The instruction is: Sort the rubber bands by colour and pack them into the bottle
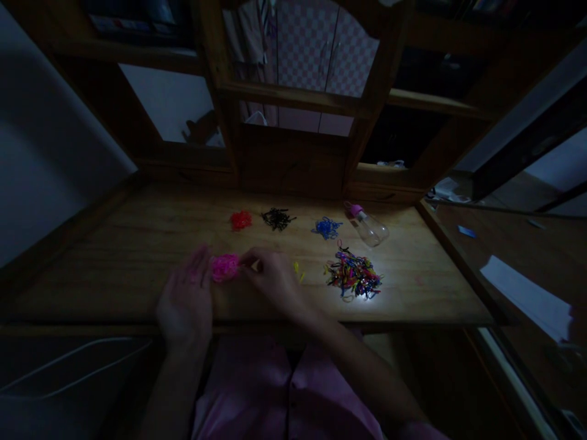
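Note:
A pile of pink rubber bands (224, 267) lies on the wooden tabletop between my two hands. My left hand (186, 299) rests at the pile's left side, fingers stretched forward and flat, with some pink showing around them. At the right edge of the same pile, the fingers of my right hand (273, 278) are pinched together; whatever is between their tips is too dim to make out. A few yellow rubber bands (298, 271) lie just right of my right hand. Further right is a heap of mixed-colour rubber bands (353, 274).
Small piles of red bands (241, 220), black bands (277, 219) and blue bands (327, 228) lie toward the back. A clear bottle with a pink cap (369, 227) lies on its side behind the mixed heap. Wooden shelving (293, 159) rises behind; folded white paper (527, 296) lies on a right-hand surface.

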`<action>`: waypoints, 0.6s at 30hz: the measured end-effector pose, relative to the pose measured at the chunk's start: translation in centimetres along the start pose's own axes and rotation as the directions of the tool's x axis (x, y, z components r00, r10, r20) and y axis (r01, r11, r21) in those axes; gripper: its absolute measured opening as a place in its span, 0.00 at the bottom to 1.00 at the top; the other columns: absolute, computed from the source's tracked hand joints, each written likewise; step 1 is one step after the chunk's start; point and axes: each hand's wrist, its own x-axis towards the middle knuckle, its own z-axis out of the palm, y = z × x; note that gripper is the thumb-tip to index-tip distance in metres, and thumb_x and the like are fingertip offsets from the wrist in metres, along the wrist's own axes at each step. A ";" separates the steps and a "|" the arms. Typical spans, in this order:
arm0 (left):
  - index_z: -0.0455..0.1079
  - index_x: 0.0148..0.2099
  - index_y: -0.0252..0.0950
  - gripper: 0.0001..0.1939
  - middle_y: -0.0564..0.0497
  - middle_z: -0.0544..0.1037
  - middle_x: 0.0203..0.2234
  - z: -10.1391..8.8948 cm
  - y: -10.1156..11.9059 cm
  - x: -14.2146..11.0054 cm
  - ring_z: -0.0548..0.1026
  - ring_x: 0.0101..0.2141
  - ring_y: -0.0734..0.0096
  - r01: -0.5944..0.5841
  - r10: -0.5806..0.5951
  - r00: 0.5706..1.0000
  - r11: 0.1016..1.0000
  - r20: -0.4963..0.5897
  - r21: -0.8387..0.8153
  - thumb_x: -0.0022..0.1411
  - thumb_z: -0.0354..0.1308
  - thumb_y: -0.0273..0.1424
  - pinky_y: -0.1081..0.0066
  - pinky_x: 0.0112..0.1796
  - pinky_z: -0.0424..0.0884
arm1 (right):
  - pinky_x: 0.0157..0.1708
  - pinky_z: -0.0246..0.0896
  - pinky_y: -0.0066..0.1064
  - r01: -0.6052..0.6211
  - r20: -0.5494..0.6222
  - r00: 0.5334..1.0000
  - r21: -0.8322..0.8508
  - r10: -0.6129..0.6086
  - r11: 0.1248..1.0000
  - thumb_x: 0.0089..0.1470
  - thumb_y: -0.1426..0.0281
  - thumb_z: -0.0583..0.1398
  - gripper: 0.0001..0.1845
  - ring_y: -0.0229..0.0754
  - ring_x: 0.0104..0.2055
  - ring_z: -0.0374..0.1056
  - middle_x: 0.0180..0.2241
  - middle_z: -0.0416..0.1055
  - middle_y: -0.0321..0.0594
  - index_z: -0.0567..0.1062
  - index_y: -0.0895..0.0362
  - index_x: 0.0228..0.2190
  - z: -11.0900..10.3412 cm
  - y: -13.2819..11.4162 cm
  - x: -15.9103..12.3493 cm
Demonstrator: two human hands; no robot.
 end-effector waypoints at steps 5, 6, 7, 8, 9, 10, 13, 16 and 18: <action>0.71 0.52 0.36 0.20 0.46 0.70 0.58 0.8 -1.9 2.0 0.61 0.62 0.64 -0.170 0.150 0.983 0.963 0.109 0.209 0.69 0.44 0.39 0.60 0.65 0.48 | 0.37 0.59 0.31 0.046 0.003 0.999 -0.164 -0.046 0.985 0.59 0.69 0.59 0.09 0.43 0.40 0.71 0.41 0.75 0.41 0.76 0.54 0.41 3.5 -0.6 1.0; 0.70 0.53 0.37 0.20 0.47 0.70 0.58 0.8 -2.0 2.0 0.61 0.62 0.65 -0.188 0.161 0.979 0.952 0.126 0.241 0.70 0.43 0.39 0.60 0.64 0.49 | 0.37 0.60 0.31 0.057 -0.030 0.998 -0.157 -0.062 0.986 0.59 0.68 0.59 0.09 0.43 0.40 0.70 0.41 0.75 0.41 0.76 0.54 0.41 3.2 -0.5 0.7; 0.70 0.53 0.38 0.20 0.48 0.70 0.58 0.9 -2.0 1.8 0.61 0.62 0.65 -0.209 0.176 0.974 0.941 0.140 0.266 0.70 0.43 0.40 0.61 0.64 0.50 | 0.38 0.60 0.30 0.064 -0.067 0.995 -0.141 -0.074 0.988 0.60 0.68 0.58 0.09 0.42 0.40 0.70 0.41 0.75 0.41 0.76 0.54 0.41 2.4 -0.3 0.3; 0.70 0.53 0.38 0.20 0.48 0.70 0.58 0.9 -2.0 1.7 0.61 0.62 0.64 -0.231 0.194 0.969 0.930 0.151 0.286 0.70 0.43 0.40 0.61 0.64 0.51 | 0.38 0.60 0.30 0.066 -0.109 0.991 -0.123 -0.079 0.990 0.61 0.68 0.57 0.09 0.42 0.40 0.70 0.41 0.74 0.41 0.76 0.54 0.41 1.3 0.0 -0.2; 0.70 0.53 0.38 0.21 0.48 0.70 0.58 0.9 -1.9 1.5 0.62 0.61 0.64 -0.253 0.213 0.964 0.920 0.158 0.301 0.70 0.42 0.41 0.60 0.63 0.52 | 0.38 0.61 0.30 0.066 -0.148 0.986 -0.107 -0.082 0.992 0.61 0.68 0.56 0.09 0.41 0.39 0.70 0.41 0.74 0.41 0.76 0.54 0.40 -0.2 0.5 -0.7; 0.70 0.53 0.37 0.21 0.48 0.71 0.57 0.9 -1.9 1.4 0.63 0.61 0.64 -0.272 0.232 0.959 0.910 0.161 0.311 0.70 0.42 0.41 0.60 0.63 0.52 | 0.39 0.61 0.30 0.061 -0.183 0.980 -0.099 -0.078 0.993 0.62 0.69 0.56 0.09 0.40 0.39 0.70 0.41 0.74 0.41 0.75 0.54 0.40 -2.1 1.2 -1.2; 0.70 0.52 0.35 0.21 0.47 0.73 0.54 0.9 -1.8 1.3 0.65 0.59 0.63 -0.329 0.289 0.943 0.883 0.164 0.336 0.70 0.41 0.38 0.59 0.63 0.52 | 0.38 0.61 0.31 -0.022 -0.329 0.943 -0.181 -0.039 0.983 0.59 0.72 0.57 0.08 0.39 0.35 0.69 0.38 0.75 0.40 0.76 0.55 0.39 -8.9 4.4 -2.7; 0.71 0.50 0.34 0.20 0.47 0.75 0.52 1.2 -1.8 1.0 0.66 0.58 0.63 -0.389 0.356 0.921 0.843 0.157 0.372 0.70 0.42 0.36 0.60 0.63 0.52 | 0.35 0.61 0.32 -0.111 -0.318 0.948 -0.306 0.008 0.945 0.56 0.74 0.58 0.09 0.40 0.33 0.68 0.36 0.75 0.41 0.77 0.55 0.37 -15.2 8.3 -3.9; 0.71 0.49 0.34 0.19 0.47 0.75 0.50 1.6 -1.8 0.6 0.67 0.57 0.62 -0.410 0.381 0.912 0.818 0.153 0.404 0.69 0.42 0.36 0.60 0.62 0.54 | 0.33 0.61 0.32 -0.132 -0.241 0.969 -0.354 0.046 0.926 0.52 0.74 0.60 0.09 0.41 0.32 0.68 0.36 0.75 0.42 0.78 0.56 0.37 -17.8 10.4 -4.6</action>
